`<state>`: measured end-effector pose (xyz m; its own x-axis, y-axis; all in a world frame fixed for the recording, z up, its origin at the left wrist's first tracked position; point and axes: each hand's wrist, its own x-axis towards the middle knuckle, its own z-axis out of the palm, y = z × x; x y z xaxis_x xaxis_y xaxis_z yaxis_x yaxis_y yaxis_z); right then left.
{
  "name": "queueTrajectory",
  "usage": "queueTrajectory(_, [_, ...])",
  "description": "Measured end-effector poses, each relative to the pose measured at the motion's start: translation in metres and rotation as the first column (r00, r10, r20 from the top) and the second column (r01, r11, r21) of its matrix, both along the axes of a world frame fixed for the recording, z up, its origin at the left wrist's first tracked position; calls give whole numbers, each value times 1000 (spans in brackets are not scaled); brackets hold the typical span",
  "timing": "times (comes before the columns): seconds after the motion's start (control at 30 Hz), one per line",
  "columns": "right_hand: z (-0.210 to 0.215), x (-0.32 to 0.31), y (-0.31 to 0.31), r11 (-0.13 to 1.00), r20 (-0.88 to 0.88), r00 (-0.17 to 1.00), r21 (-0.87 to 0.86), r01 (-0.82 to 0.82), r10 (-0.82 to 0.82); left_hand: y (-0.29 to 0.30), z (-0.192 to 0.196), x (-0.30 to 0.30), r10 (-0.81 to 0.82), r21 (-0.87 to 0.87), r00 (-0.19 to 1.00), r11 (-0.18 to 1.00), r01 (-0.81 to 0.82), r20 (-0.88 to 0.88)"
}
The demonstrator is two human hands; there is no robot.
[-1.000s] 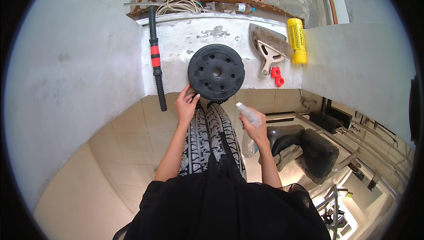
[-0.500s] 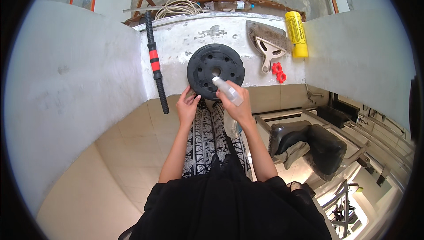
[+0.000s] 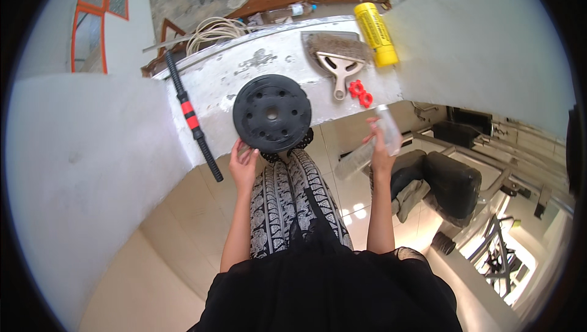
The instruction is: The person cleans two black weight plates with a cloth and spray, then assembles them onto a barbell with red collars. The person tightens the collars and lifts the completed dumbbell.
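Observation:
A round black weight plate [image 3: 255, 125] with a ring of holes rests at the near edge of a white ledge. At its lower left rim is my left hand [image 3: 243, 162], fingers curled round the edge. Off to the right, past the ledge, my right hand [image 3: 382, 156] grips a clear spray bottle [image 3: 354, 162] with a whitish trigger head. The bottle is somewhat blurred and held apart from the plate. Left of the plate lies a black dumbbell bar [image 3: 194, 122] with a red middle. Two red star-shaped collar nuts [image 3: 361, 94] lie to its right.
A hand brush [image 3: 340, 66] lies on a grey dustpan beside a yellow cylinder [image 3: 376, 35]. Coiled pale cable [image 3: 214, 31] and a plastic bottle [image 3: 284, 13] sit behind the ledge. Walls flank both sides. At lower right stands gym equipment with black pads [image 3: 449, 179].
My right hand has swung the spray bottle from over the plate out to the right. The view has turned, shifting the ledge and its things leftward. My left hand stays at the plate's rim.

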<state>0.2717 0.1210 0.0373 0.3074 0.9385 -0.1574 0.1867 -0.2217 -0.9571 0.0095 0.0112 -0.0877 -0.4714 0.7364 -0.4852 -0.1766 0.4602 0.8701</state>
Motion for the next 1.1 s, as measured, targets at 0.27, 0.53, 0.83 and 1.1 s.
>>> queueTrajectory(0.27, [18, 48, 81, 813, 139, 899, 500, 299, -416, -7, 1, 12, -5, -17, 988, 1000, 3, -157])
queueTrajectory(0.53, [-39, 67, 124, 780, 351, 778, 566, 266, -520, 1, 55, 41, -152, 73, 885, 976, 204, -439])
queueTrajectory(0.83, [-34, 83, 95, 833, 252, 862, 473, 287, -440, 15, 78, 100, -502, 221, 841, 813, 538, -200])
queueTrajectory(1.1, [-69, 191, -153, 828, 808, 453, 75, 556, -377, -7, 58, 175, -877, 103, 480, 479, 872, 16])
